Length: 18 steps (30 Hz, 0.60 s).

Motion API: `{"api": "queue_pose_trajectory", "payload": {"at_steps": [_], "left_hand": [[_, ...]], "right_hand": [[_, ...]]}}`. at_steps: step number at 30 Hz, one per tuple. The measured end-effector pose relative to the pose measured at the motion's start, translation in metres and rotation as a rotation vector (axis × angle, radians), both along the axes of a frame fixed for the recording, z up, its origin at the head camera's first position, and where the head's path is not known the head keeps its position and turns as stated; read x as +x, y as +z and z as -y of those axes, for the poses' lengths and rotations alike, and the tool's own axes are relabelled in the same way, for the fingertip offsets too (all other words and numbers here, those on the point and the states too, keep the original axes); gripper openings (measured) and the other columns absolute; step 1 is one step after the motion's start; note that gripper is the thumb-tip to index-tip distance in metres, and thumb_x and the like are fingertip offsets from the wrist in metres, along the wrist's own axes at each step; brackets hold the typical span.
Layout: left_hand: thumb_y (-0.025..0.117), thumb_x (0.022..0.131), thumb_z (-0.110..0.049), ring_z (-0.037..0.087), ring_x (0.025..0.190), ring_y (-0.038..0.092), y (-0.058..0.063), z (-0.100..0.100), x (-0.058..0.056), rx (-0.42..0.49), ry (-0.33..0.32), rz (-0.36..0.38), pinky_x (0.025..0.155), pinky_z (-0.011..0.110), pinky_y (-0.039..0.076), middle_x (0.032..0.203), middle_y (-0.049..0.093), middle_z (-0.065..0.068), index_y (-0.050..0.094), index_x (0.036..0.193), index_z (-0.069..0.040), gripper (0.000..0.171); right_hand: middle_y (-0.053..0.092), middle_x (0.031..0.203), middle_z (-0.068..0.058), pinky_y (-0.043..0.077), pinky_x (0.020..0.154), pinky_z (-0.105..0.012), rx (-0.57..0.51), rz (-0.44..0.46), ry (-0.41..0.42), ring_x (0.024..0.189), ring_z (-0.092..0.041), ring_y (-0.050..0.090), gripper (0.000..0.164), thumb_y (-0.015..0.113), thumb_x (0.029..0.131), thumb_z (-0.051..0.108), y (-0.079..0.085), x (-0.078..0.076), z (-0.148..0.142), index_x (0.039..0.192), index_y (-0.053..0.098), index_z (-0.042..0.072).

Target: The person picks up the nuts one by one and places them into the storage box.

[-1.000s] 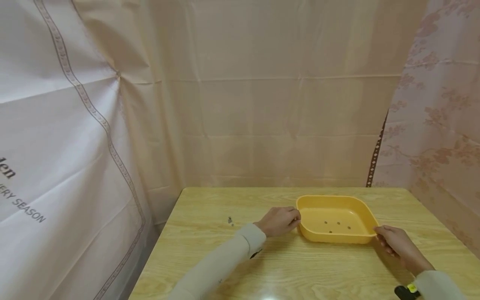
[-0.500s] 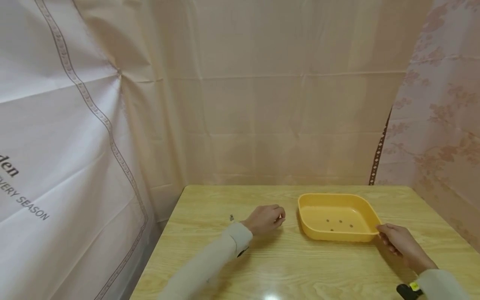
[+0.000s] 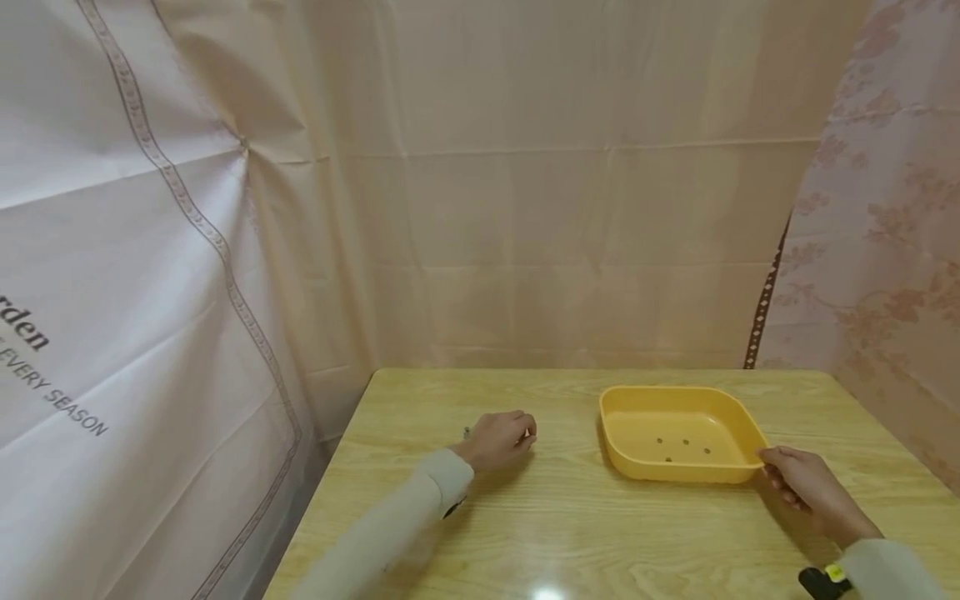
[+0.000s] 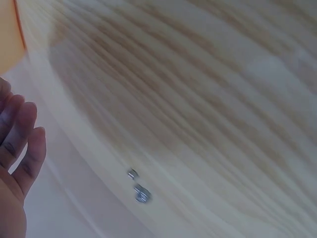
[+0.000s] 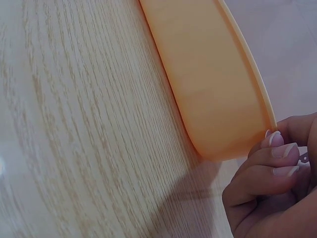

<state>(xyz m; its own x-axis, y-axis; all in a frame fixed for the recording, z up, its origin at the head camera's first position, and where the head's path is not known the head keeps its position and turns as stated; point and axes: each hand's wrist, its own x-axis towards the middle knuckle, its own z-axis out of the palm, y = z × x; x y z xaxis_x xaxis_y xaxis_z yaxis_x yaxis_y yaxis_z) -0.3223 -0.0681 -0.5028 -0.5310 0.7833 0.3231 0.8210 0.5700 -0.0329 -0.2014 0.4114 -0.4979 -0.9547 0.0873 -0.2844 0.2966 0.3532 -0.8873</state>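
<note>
A yellow plastic tray (image 3: 686,475) stands on the wooden table with several small metal nuts (image 3: 686,442) scattered on its floor. My right hand (image 3: 806,487) pinches the tray's near right corner at the rim. Below that pinch, a bit of grey metal (image 5: 303,158) shows behind the curled fingers. Left of the tray, apart from it, my left hand (image 3: 498,440) hovers over the table, its fingers loosely bent. No thing shows in its fingers. Close by lie small shiny metal nuts (image 4: 141,193), blurred in the left wrist view and mostly hidden behind the hand in the head view.
The light wood-grain table (image 3: 585,533) ends at a back edge just beyond the tray. A beige cloth (image 3: 555,250) hangs behind it. White printed cloth (image 3: 135,333) hangs at the left, floral cloth (image 3: 900,250) at the right.
My left hand has let go of the tray's left rim and moved left toward the loose nuts. The right hand keeps its grip on the corner; the view has shifted slightly.
</note>
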Motion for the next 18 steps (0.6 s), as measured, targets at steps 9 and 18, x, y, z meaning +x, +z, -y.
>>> {"api": "queue_pose_trajectory", "payload": {"at_steps": [9, 18], "left_hand": [[0.067, 0.101, -0.019, -0.001, 0.075, 0.058, -0.008, 0.035, 0.003, 0.059, 0.014, 0.023, 0.067, 0.012, 0.047, 0.091, 0.067, -0.006, 0.071, 0.102, -0.015, 0.006], [0.064, 0.103, -0.021, 0.001, 0.074, 0.058, -0.009, 0.069, 0.004, 0.102, 0.099, 0.068, 0.066, 0.017, 0.049, 0.093, 0.067, -0.005, 0.069, 0.103, -0.014, 0.009]], "right_hand": [[0.048, 0.070, 0.004, 0.043, 0.052, -0.024, 0.012, 0.004, 0.020, 0.055, -0.007, 0.042, 0.039, 0.040, 0.111, 0.035, -0.002, 0.000, 0.000, 0.081, 0.053, 0.014], [0.048, 0.069, 0.006, 0.043, 0.050, -0.024, 0.004, -0.009, 0.011, 0.054, -0.006, 0.043, 0.039, 0.041, 0.111, 0.034, -0.001, -0.001, 0.000, 0.081, 0.056, 0.014]]}}
